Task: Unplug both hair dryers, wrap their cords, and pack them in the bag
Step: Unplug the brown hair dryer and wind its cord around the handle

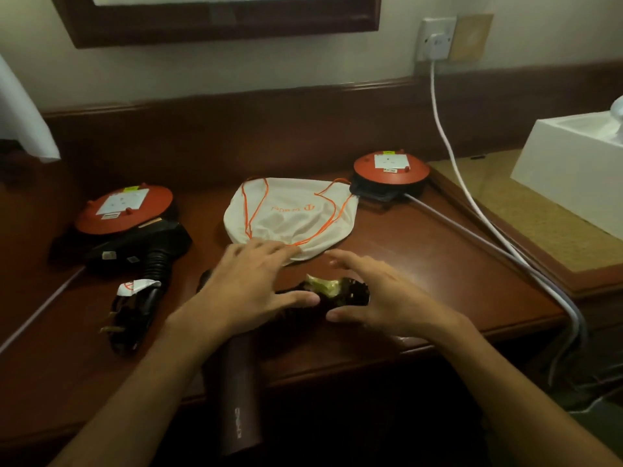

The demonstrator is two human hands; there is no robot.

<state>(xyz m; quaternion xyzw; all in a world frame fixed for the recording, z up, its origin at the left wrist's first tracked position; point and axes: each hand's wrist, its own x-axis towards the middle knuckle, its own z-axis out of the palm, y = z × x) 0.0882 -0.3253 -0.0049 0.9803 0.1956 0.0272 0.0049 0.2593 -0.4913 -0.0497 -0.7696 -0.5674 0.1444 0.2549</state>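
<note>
Maroon hair dryer (pixel 241 382) overhangs desk (pixel 421 264) front edge; left hand (pixel 246 291) and right hand (pixel 381 298) hover released; gather its wound cord (pixel 340 291), then open drawstring bag (pixel 290 214) mouth wide

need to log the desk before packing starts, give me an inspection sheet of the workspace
surface: dark wooden desk, glossy.
job's things: dark hair dryer under the hands, wrapped cord beside it; second black dryer at left, plug free; white drawstring bag lying flat.
clutter: two red extension reels, white tissue box.
grippers: left hand and right hand open, hovering.
cables: white cable plugged into wall socket.
surroundings: mirror frame, wall.
</note>
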